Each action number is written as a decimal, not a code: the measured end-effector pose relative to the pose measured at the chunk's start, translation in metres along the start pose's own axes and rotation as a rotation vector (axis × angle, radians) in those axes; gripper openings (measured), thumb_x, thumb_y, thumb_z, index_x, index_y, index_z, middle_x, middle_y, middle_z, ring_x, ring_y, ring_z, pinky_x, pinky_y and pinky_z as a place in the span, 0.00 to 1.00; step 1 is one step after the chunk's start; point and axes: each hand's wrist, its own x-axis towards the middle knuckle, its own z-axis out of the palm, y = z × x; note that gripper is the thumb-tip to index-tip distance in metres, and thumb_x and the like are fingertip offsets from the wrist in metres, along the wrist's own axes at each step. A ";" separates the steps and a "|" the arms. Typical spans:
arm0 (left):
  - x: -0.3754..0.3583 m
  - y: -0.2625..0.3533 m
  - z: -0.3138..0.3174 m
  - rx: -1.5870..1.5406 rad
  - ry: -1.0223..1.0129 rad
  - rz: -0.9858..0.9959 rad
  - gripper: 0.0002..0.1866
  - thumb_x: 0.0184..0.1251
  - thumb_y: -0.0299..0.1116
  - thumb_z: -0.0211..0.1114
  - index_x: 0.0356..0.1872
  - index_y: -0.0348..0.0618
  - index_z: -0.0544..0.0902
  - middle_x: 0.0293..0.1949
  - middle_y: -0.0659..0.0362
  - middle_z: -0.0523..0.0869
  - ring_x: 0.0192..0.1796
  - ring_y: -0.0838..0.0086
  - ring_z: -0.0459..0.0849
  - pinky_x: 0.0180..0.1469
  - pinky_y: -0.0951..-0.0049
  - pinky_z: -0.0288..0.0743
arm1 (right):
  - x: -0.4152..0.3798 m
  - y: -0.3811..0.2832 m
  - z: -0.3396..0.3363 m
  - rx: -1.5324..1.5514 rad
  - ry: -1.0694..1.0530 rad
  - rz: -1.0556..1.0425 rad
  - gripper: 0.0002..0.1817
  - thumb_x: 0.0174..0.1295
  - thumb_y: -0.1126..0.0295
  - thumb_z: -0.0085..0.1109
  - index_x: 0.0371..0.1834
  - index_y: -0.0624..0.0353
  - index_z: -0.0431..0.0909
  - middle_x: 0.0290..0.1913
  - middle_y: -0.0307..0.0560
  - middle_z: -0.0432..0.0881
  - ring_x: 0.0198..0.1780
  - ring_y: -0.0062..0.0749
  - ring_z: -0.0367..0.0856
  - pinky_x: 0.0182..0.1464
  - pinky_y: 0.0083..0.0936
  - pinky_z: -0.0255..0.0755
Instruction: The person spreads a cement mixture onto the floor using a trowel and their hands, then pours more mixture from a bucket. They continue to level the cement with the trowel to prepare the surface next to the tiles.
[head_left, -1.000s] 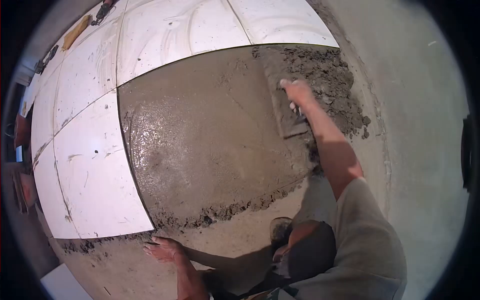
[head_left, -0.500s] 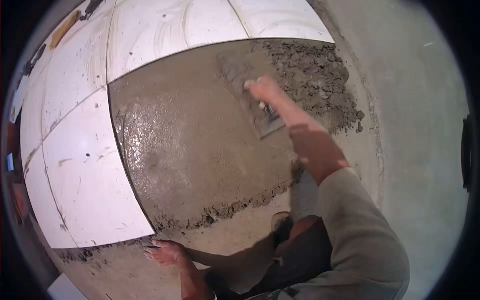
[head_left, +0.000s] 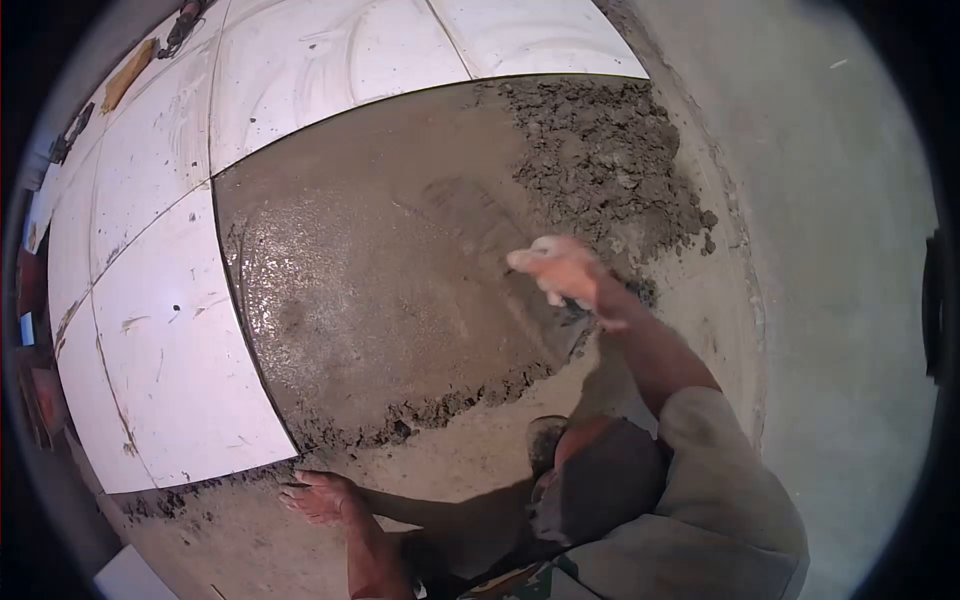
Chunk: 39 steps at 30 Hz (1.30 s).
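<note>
My right hand (head_left: 565, 272) is closed round the handle of a plastering trowel (head_left: 567, 328), over wet grey mortar (head_left: 350, 260). The blade is smeared by motion and lies low against the mortar, close to its front right edge. My left hand (head_left: 322, 497) holds nothing. Its fingers are apart, low over the bare floor near the corner of a white tile (head_left: 175, 340). Smoothed mortar spreads between the tiles and the trowel, shiny on its left side. Rough, lumpy mortar (head_left: 610, 160) is heaped beyond my right hand.
More white tiles (head_left: 310, 70) border the mortar at the back, streaked with mortar. A crumbly mortar edge (head_left: 440, 410) faces my knees. A grey-green surface (head_left: 820, 250) runs along the right. A loose white piece (head_left: 135, 577) lies at the lower left.
My right hand and the trowel have swept toward me and slightly right, down the mortar. My left hand has stayed almost in place.
</note>
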 end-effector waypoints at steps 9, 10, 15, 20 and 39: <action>0.002 0.003 -0.009 0.089 -0.160 -0.072 0.36 0.72 0.63 0.38 0.72 0.49 0.63 0.74 0.58 0.60 0.76 0.61 0.56 0.69 0.43 0.53 | -0.038 0.084 -0.108 -0.219 0.470 -0.007 0.19 0.65 0.52 0.55 0.33 0.60 0.73 0.24 0.45 0.78 0.22 0.31 0.78 0.26 0.29 0.70; 0.001 0.004 -0.011 0.084 -0.162 -0.069 0.37 0.72 0.63 0.38 0.72 0.48 0.63 0.74 0.57 0.60 0.76 0.60 0.56 0.69 0.43 0.53 | -0.027 0.096 -0.109 -0.210 0.465 -0.002 0.19 0.65 0.52 0.55 0.33 0.60 0.73 0.24 0.45 0.78 0.22 0.31 0.78 0.26 0.29 0.70; -0.003 0.009 -0.020 0.038 -0.162 -0.049 0.37 0.72 0.63 0.38 0.71 0.45 0.63 0.74 0.54 0.60 0.75 0.59 0.56 0.69 0.43 0.53 | -0.006 0.091 -0.086 -0.815 0.571 0.075 0.26 0.64 0.51 0.53 0.48 0.69 0.70 0.40 0.66 0.82 0.46 0.59 0.81 0.51 0.49 0.72; -0.001 0.004 -0.013 0.014 -0.192 -0.077 0.39 0.72 0.64 0.38 0.71 0.42 0.62 0.74 0.54 0.60 0.76 0.59 0.56 0.70 0.42 0.50 | 0.001 0.103 -0.094 -0.899 0.435 -0.003 0.25 0.65 0.52 0.53 0.48 0.68 0.70 0.41 0.65 0.82 0.47 0.59 0.81 0.52 0.48 0.72; -0.004 -0.026 -0.018 -0.236 -0.113 0.273 0.34 0.72 0.54 0.44 0.66 0.34 0.69 0.68 0.43 0.67 0.70 0.48 0.64 0.71 0.51 0.53 | -0.019 0.137 -0.125 -0.031 0.144 0.072 0.18 0.60 0.54 0.59 0.35 0.61 0.78 0.20 0.43 0.76 0.17 0.27 0.76 0.19 0.27 0.70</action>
